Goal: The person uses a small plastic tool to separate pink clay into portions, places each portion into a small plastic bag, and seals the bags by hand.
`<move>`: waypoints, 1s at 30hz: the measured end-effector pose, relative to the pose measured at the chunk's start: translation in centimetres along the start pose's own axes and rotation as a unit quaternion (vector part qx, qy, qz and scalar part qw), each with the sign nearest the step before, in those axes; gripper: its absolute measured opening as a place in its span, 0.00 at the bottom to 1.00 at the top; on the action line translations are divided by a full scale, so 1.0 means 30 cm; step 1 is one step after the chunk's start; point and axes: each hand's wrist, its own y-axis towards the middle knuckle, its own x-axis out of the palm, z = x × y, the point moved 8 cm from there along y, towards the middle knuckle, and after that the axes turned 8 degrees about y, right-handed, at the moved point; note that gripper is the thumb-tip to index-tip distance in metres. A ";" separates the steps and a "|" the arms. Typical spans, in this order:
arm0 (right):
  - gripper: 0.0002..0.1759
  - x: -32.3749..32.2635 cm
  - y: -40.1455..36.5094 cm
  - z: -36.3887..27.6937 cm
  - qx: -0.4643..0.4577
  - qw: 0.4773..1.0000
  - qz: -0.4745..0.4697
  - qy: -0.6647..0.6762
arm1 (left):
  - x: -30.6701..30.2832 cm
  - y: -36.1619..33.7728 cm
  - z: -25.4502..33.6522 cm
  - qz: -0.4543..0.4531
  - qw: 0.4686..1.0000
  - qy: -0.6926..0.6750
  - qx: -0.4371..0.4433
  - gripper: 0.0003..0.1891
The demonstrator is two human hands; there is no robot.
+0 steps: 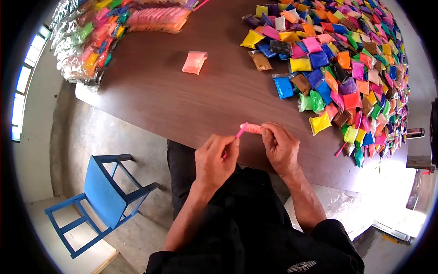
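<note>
My left hand [213, 159] pinches a thin pink plastic stick [240, 131] that slants up toward the right. In the fingers of my right hand [283, 147] is a small salmon-pink roll [253, 129], held sideways near the table's front edge. The stick's upper end crosses the left end of the roll. Whether the roll is bare clay or a rolled-up packet, I cannot tell. Farther back, a flat clear packet of salmon-pink material [195, 62] lies alone on the brown table [155, 86].
A big heap of small colourful packets [337, 75] covers the table's right side. Clear bags of packets [84, 45] are stacked at the back left, beside a row of pink packets [157, 19]. On the floor to the left is a blue chair [106, 192].
</note>
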 end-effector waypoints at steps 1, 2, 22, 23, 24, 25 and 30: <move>0.06 -0.005 -0.008 0.026 0.036 0.999 0.007 0.009 | 0.008 -0.008 0.012 0.000 1.000 -0.001 0.001 0.05; 0.07 -0.009 -0.014 0.048 0.072 0.997 0.014 0.019 | 0.024 -0.017 0.025 -0.012 1.000 -0.012 0.006 0.05; 0.07 0.020 -0.008 0.061 0.059 0.998 -0.020 -0.030 | 0.106 0.063 -0.083 -0.054 0.988 0.144 -0.030 0.04; 0.07 0.021 -0.008 0.064 0.061 0.998 -0.017 -0.025 | 0.100 0.067 -0.085 -0.055 0.988 0.144 -0.030 0.04; 0.07 0.020 -0.005 0.062 0.061 0.998 -0.018 -0.025 | 0.092 0.073 -0.086 -0.054 0.989 0.129 -0.039 0.04; 0.07 0.019 -0.003 0.060 0.065 0.997 -0.017 -0.027 | 0.085 0.078 -0.083 -0.055 0.991 0.114 -0.048 0.04; 0.07 0.027 -0.020 0.096 0.119 0.992 -0.030 0.000 | 0.156 0.032 0.029 -0.104 0.988 0.116 -0.011 0.03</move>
